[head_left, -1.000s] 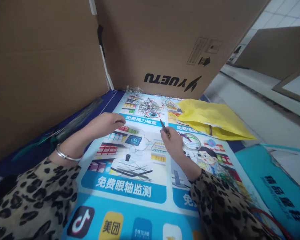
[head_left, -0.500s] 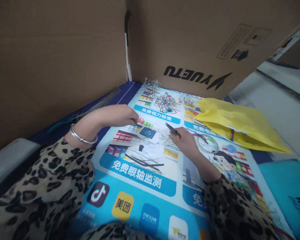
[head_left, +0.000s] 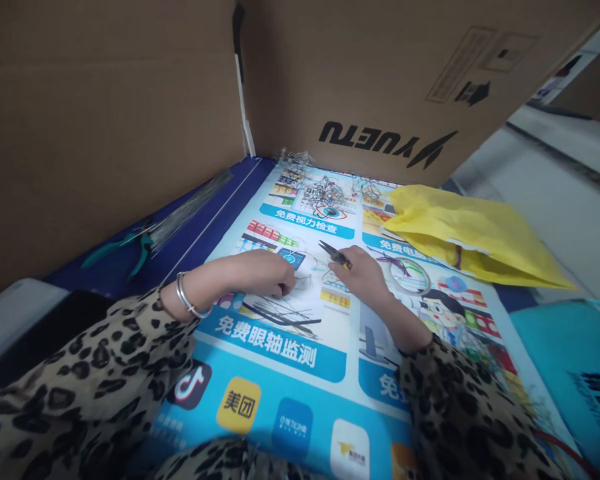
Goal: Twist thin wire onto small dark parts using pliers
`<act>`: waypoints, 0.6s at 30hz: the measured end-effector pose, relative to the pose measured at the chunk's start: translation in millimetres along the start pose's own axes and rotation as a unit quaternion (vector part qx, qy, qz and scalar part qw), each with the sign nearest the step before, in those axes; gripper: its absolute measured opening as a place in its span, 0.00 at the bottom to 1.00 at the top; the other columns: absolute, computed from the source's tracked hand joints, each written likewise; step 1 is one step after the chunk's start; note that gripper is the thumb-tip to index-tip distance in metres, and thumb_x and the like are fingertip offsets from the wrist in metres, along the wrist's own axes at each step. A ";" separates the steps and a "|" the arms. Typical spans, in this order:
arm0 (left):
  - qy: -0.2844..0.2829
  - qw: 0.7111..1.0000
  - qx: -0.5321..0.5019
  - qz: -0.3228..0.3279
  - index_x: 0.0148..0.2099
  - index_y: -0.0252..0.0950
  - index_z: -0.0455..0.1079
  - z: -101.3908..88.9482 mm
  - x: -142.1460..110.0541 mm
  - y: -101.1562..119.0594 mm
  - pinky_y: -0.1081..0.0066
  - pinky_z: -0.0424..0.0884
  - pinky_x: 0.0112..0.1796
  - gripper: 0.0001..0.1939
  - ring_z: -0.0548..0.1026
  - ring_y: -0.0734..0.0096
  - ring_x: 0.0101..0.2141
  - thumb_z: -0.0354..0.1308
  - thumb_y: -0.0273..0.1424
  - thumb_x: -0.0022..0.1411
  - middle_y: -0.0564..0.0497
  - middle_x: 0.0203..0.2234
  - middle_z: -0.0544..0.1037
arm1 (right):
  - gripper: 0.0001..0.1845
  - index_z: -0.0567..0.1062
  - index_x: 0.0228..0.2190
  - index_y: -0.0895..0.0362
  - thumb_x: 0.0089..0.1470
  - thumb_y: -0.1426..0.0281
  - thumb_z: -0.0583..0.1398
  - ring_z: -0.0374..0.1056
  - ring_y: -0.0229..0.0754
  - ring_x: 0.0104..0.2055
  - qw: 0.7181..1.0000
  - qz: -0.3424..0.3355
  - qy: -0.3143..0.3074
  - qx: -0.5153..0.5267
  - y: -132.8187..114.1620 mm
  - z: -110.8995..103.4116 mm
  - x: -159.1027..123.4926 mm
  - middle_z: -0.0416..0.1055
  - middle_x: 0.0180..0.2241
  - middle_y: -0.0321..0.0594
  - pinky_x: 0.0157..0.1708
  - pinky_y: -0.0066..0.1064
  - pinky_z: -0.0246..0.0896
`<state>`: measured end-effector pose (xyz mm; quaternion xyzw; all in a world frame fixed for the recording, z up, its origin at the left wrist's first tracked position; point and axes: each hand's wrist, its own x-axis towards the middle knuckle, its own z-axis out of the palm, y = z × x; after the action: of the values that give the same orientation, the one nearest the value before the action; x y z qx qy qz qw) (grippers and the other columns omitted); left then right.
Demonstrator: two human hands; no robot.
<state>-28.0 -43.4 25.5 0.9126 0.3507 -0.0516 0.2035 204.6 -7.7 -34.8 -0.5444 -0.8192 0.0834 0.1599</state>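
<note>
My left hand [head_left: 270, 275] is closed in a pinch low over the printed sheet [head_left: 310, 393]. A thin wire [head_left: 304, 277] shows at its fingertips, faint against the print. My right hand [head_left: 363, 272] is wrapped round a pair of pliers [head_left: 334, 253] with dark jaws and a black and yellow handle. The jaws point up and to the left, away from the left hand. Fine curved wire lies between the two hands, hard to make out. To the right of my right hand rests a clear ring-shaped coil [head_left: 410, 275] with purple strands across it.
Tangled wire pieces [head_left: 325, 193] lie at the back. Green-handled pliers [head_left: 123, 252] and a bundle of straight wires [head_left: 193, 207] are at the left. A yellow bag [head_left: 480, 227] and a teal pouch [head_left: 570, 373] sit at the right. Cardboard walls [head_left: 370, 80] stand behind.
My left hand has moved down and slightly right, nearer the sheet and still pinched. My right hand keeps the pliers in about the same place. The green-handled pliers show more fully.
</note>
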 end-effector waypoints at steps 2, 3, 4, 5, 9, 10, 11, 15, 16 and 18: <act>0.000 1.000 0.001 -0.006 0.24 0.39 0.69 2.9 0.0 -2.2 0.72 0.54 0.25 0.05 0.67 0.71 0.24 0.53 0.26 0.47 0.54 0.22 0.74 | 0.14 0.71 0.35 0.55 0.50 0.60 0.54 0.63 0.40 0.35 1.000 0.003 0.000 -0.008 -0.5 0.3 0.1 0.67 0.32 0.38 0.32 0.28 0.52; 0.002 1.000 0.000 -0.012 0.23 0.39 0.68 4.1 -0.2 -2.7 0.72 0.55 0.25 0.05 0.67 0.71 0.23 0.53 0.26 0.47 0.53 0.21 0.73 | 0.14 0.71 0.35 0.55 0.50 0.60 0.54 0.63 0.40 0.36 1.000 0.005 -0.001 -0.011 -0.7 0.3 0.1 0.67 0.32 0.38 0.32 0.28 0.52; 0.004 1.000 0.000 -0.018 0.23 0.39 0.68 5.0 -0.5 -2.6 0.71 0.55 0.25 0.05 0.67 0.70 0.23 0.53 0.26 0.47 0.53 0.21 0.73 | 0.14 0.71 0.35 0.55 0.50 0.60 0.54 0.63 0.40 0.36 1.000 0.006 -0.002 -0.013 -1.0 0.3 0.1 0.67 0.33 0.38 0.32 0.28 0.52; 0.005 1.000 0.000 -0.023 0.22 0.39 0.67 5.3 -1.0 -1.9 0.71 0.55 0.25 0.05 0.67 0.70 0.23 0.53 0.27 0.47 0.52 0.20 0.72 | 0.14 0.71 0.36 0.55 0.50 0.60 0.54 0.63 0.40 0.37 1.000 0.006 -0.003 -0.014 -1.1 0.2 0.0 0.68 0.33 0.38 0.33 0.28 0.52; -0.008 0.999 0.023 -0.024 0.22 0.38 0.66 0.5 -5.1 6.1 0.70 0.55 0.24 0.06 0.66 0.70 0.21 0.51 0.26 0.47 0.51 0.19 0.71 | 0.15 0.71 0.37 0.55 0.50 0.60 0.54 0.63 0.41 0.38 1.000 0.006 -0.004 -0.017 -1.2 0.4 -0.1 0.68 0.34 0.39 0.33 0.28 0.53; -0.013 0.999 0.036 -0.024 0.21 0.38 0.66 -1.8 -6.6 8.7 0.70 0.54 0.24 0.06 0.65 0.71 0.20 0.51 0.25 0.47 0.51 0.19 0.71 | 0.15 0.71 0.37 0.55 0.50 0.60 0.54 0.63 0.41 0.38 1.000 0.006 -0.003 -0.017 -1.1 0.5 -0.1 0.68 0.34 0.39 0.33 0.28 0.53; -0.021 0.998 0.049 -0.023 0.21 0.38 0.66 -4.3 -8.1 11.3 0.70 0.54 0.23 0.07 0.64 0.71 0.20 0.50 0.25 0.47 0.51 0.18 0.70 | 0.15 0.71 0.37 0.55 0.50 0.60 0.54 0.63 0.41 0.38 1.000 0.005 -0.002 -0.018 -1.1 0.6 0.0 0.68 0.34 0.38 0.33 0.28 0.52; -0.044 0.995 0.081 -0.050 0.21 0.37 0.66 -13.4 -15.0 19.0 0.71 0.52 0.21 0.07 0.61 0.73 0.16 0.51 0.23 0.46 0.51 0.15 0.69 | 0.14 0.71 0.35 0.54 0.50 0.60 0.54 0.63 0.40 0.36 1.000 -0.003 0.001 -0.023 -1.8 0.1 0.1 0.68 0.32 0.37 0.31 0.28 0.51; -0.045 0.994 0.085 -0.055 0.21 0.37 0.67 -15.3 -17.0 20.1 0.71 0.52 0.21 0.07 0.62 0.73 0.16 0.51 0.23 0.47 0.51 0.15 0.69 | 0.14 0.71 0.35 0.55 0.50 0.60 0.54 0.62 0.40 0.35 1.000 -0.004 0.000 -0.024 -2.1 -0.2 0.0 0.67 0.31 0.37 0.31 0.28 0.51; -0.039 0.994 0.091 -0.054 0.23 0.38 0.68 -18.5 -21.3 21.6 0.71 0.53 0.22 0.08 0.64 0.72 0.18 0.50 0.23 0.48 0.51 0.17 0.71 | 0.14 0.71 0.34 0.55 0.51 0.60 0.54 0.62 0.39 0.34 1.000 -0.005 -0.001 -0.024 -2.9 -0.7 -0.2 0.67 0.31 0.37 0.30 0.28 0.51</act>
<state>-30.6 -63.6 54.7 0.9045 0.3849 -0.1300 0.1301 202.4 -9.1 -33.2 -0.5441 -0.8237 0.0638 0.1462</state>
